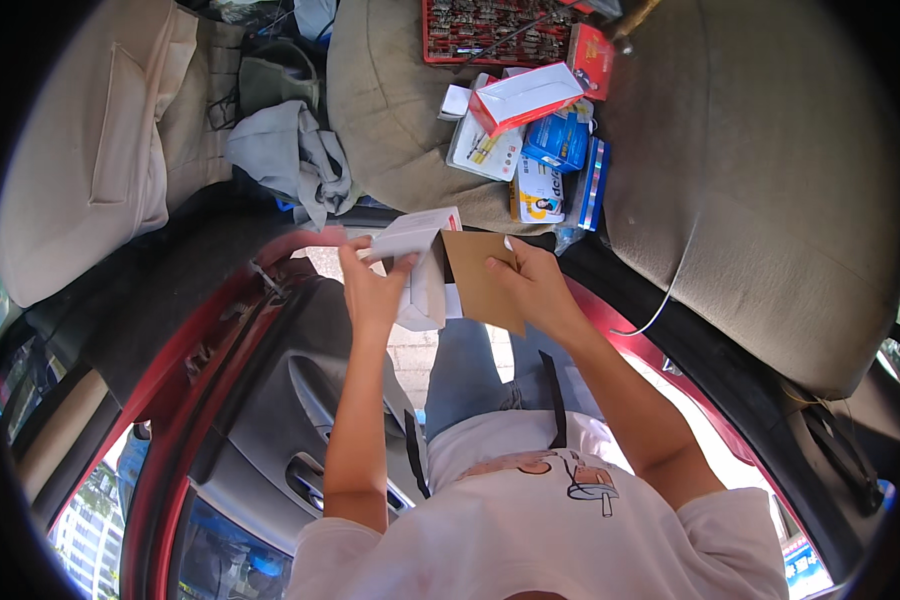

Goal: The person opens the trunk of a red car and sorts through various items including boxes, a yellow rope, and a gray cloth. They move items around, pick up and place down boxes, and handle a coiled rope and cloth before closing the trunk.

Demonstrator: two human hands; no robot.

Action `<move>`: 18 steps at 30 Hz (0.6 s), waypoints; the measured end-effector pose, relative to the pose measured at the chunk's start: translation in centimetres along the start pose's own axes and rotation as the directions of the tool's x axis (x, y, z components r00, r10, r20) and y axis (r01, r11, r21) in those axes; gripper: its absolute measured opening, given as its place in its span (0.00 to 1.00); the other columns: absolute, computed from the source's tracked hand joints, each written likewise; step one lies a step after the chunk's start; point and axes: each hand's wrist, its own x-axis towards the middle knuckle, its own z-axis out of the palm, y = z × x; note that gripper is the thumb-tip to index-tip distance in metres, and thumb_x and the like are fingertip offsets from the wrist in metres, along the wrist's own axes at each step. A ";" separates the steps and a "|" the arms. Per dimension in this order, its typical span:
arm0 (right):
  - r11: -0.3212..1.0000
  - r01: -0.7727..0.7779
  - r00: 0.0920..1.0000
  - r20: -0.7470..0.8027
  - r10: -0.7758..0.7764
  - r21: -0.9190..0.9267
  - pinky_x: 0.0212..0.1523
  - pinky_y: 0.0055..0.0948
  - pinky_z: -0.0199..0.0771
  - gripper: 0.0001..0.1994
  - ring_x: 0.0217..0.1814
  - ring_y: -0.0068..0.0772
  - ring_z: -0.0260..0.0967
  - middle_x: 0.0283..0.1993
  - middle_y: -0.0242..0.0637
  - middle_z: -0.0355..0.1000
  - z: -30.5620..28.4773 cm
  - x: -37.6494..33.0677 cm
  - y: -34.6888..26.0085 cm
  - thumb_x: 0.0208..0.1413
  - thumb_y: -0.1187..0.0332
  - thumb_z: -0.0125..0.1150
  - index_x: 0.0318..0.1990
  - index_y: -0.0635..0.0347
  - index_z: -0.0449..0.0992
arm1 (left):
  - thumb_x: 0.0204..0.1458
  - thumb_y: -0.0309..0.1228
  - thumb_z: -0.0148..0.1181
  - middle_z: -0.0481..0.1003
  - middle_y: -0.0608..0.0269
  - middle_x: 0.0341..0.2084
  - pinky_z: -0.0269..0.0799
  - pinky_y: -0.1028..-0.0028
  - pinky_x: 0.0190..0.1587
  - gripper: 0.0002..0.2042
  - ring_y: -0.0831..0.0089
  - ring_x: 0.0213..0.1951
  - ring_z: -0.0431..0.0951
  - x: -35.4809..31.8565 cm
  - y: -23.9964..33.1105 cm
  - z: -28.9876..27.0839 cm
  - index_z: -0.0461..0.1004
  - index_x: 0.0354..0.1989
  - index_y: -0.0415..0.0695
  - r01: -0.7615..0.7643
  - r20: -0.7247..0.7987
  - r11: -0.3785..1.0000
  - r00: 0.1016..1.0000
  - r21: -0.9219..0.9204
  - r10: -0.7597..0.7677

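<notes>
Two cushioned parts of a car seat fill the far side of my head view: a beige fabric seat cushion (390, 125) in the middle and a broad, olive-brown fabric backrest (770, 190) on the right. A pale beige seat back (75, 170) stands far left, with a crumpled light-grey cloth (280, 150) between it and the cushion. Near left is a dark grey plastic door panel (260, 440) beside the red metal door frame (165, 400); pale paving (410, 365) shows past my blue jeans (465, 370).

On the cushion's far edge lies a red, shallow plastic tray (426, 40) full of small metal pieces. Nearer, packages overlap: a red-and-white open cardboard box (530, 98), its white inside facing up, a blue rectangular box (558, 142) just beside it, and a white-and-yellow carton (538, 192) nearest me. A small red box (591, 60) rests to their right.

In front of my waist, my left hand (375, 285) grips a white, folded cardboard box (426, 292), its flap tilted up; I cannot tell what is inside. My right hand (538, 285) pinches a flat brown paper or card piece (478, 275) against the box's right side, thumb and fingers closed on its edge.
</notes>
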 end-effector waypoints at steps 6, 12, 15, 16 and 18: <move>0.983 0.027 0.948 0.308 -0.083 0.181 0.48 0.26 0.64 0.28 0.48 0.27 0.65 0.47 0.39 0.69 -1.2 8.2 -2.8 0.50 0.49 0.58 0.52 0.61 0.67 | 0.45 0.13 0.51 0.76 0.59 0.35 0.66 0.78 0.45 0.15 0.74 0.40 0.75 5.1 -2.5 -1.7 0.74 0.41 0.37 -0.297 0.071 0.951 0.950 -0.085 0.303; 0.131 0.196 0.840 0.098 -0.533 -0.972 0.57 0.52 0.52 0.14 0.48 0.39 0.64 0.39 0.40 0.69 1.5 23.9 0.7 0.45 0.59 0.57 0.39 0.51 0.74 | 0.48 0.17 0.49 0.77 0.54 0.29 0.67 0.78 0.39 0.12 0.79 0.33 0.74 8.6 -3.9 -2.7 0.73 0.42 0.34 -0.266 -0.320 0.948 0.926 -0.177 0.200; -0.027 0.204 0.718 0.169 -0.675 -0.978 0.55 0.61 0.49 0.07 0.42 0.37 0.65 0.30 0.35 0.66 2.4 25.1 2.6 0.45 0.70 0.53 0.34 0.50 0.74 | 0.49 0.21 0.51 0.76 0.48 0.35 0.68 0.72 0.42 0.12 0.63 0.37 0.77 8.8 -3.7 -2.5 0.73 0.42 0.36 -0.281 -0.400 0.960 0.882 -0.018 0.250; 0.038 0.229 0.748 0.151 -0.647 -0.973 0.57 0.60 0.47 0.09 0.44 0.37 0.65 0.32 0.35 0.67 2.0 24.8 2.3 0.43 0.69 0.57 0.35 0.49 0.74 | 0.49 0.22 0.51 0.75 0.48 0.36 0.68 0.69 0.43 0.13 0.58 0.38 0.76 9.0 -3.8 -2.3 0.72 0.43 0.37 -0.288 -0.401 0.954 0.867 0.084 0.297; 0.341 0.374 0.698 0.019 -0.716 -0.862 0.54 0.47 0.57 0.13 0.41 0.34 0.67 0.34 0.36 0.70 0.9 22.2 1.1 0.40 0.67 0.63 0.38 0.51 0.74 | 0.49 0.24 0.51 0.72 0.50 0.38 0.67 0.65 0.43 0.15 0.51 0.41 0.72 9.2 -3.1 -1.8 0.70 0.48 0.39 -0.241 -0.378 0.961 0.884 0.134 0.274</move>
